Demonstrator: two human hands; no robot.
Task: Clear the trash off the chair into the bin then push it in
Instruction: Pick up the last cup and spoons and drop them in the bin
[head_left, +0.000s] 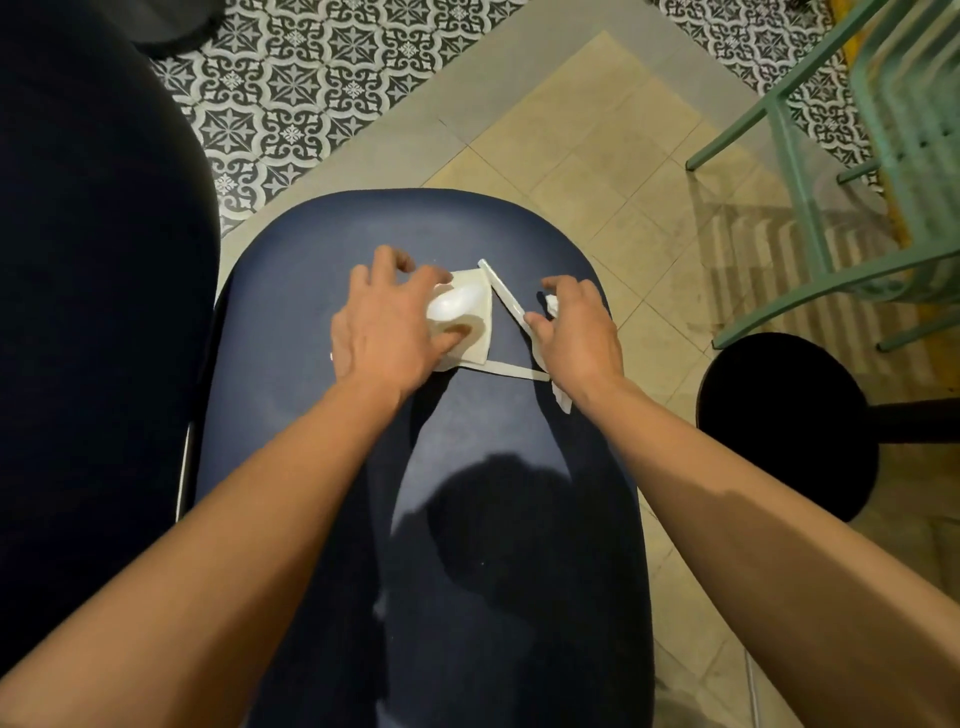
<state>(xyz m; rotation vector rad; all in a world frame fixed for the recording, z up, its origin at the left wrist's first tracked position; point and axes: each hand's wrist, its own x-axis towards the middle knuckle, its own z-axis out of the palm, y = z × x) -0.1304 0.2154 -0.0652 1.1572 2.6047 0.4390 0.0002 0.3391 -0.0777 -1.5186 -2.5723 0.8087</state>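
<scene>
A dark blue padded chair seat (322, 249) fills the middle of the view. White trash lies near its far end. My left hand (384, 327) curls its fingers and thumb round a crumpled white napkin (462, 312). A white straw wrapper (501, 293) runs diagonally beside it, and a second white strip (511, 370) lies flat below. My right hand (574, 332) pinches the lower end of the diagonal wrapper, with small bits of white paper (551, 304) between its fingers. A scrap of paper (563, 402) pokes out under the right wrist. No bin is plainly seen.
A second dark blue chair (98, 312) stands close on the left. A round black base (784, 415) sits on the floor at right. Green metal chair legs (810, 208) stand at the far right. Patterned tiles (311, 78) cover the floor beyond.
</scene>
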